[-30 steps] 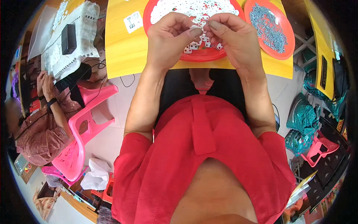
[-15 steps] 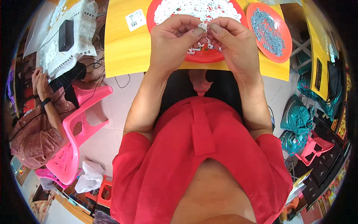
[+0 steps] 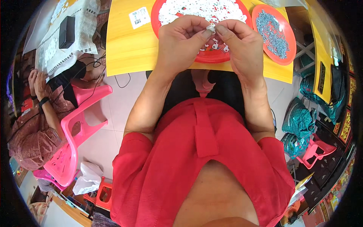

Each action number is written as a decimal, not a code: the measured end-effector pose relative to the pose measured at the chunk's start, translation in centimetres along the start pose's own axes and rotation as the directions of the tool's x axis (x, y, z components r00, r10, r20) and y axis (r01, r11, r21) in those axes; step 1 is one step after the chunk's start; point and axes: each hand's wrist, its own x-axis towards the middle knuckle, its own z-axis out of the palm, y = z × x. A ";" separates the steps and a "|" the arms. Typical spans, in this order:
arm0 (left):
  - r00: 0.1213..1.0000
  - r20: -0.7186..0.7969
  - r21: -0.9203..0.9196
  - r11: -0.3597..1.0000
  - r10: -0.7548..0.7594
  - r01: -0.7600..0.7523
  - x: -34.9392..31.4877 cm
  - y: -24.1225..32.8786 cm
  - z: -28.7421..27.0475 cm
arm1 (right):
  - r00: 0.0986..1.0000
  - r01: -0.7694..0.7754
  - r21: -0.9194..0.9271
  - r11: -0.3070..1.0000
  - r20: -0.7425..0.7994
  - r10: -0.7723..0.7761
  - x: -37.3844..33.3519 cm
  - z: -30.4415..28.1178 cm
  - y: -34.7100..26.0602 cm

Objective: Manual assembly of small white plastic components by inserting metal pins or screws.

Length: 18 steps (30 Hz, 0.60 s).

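My left hand (image 3: 180,43) and my right hand (image 3: 242,45) meet over the near part of a round red tray (image 3: 213,59). Thumbs and fingertips of both are pinched on one small white plastic clip (image 3: 212,28). Many more small white pieces (image 3: 189,8) of a like kind cover the tray's floor. To the right, an oval orange-red plate (image 3: 283,59) holds a heap of small grey metal screws or nails (image 3: 271,36), with a white piece among them. Whether a screw sits in the held clip is hidden by my fingers.
The trays stand on a yellow table (image 3: 128,56) with a white printed label (image 3: 139,17). At left, another person's hands (image 3: 39,84) are near a cloth-covered table with a black box (image 3: 67,32). Pink chairs (image 3: 72,151) and green bags (image 3: 298,121) stand on the floor.
Both hands keep their pinch on the clip, its angle between the fingertips slightly altered. The whole view has shifted a little.
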 end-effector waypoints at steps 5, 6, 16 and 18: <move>0.999 -0.024 0.072 0.997 0.040 -0.039 -0.2 -0.3 0.1 | 0.999 0.037 -0.114 0.993 0.013 -0.036 0.2 0.0 0.1; 0.998 -0.035 0.090 0.995 0.052 -0.049 -0.3 -0.4 0.1 | 0.999 0.036 -0.115 0.993 0.014 -0.035 0.2 0.1 0.1; 0.974 -0.125 0.196 0.967 0.191 -0.165 -0.4 -1.9 0.5 | 0.997 0.071 -0.116 0.991 0.001 -0.071 0.4 0.3 1.0; 0.975 -0.129 0.200 0.968 0.179 -0.151 -0.2 -1.9 0.3 | 0.998 0.067 -0.112 0.991 0.015 -0.066 0.6 0.4 0.9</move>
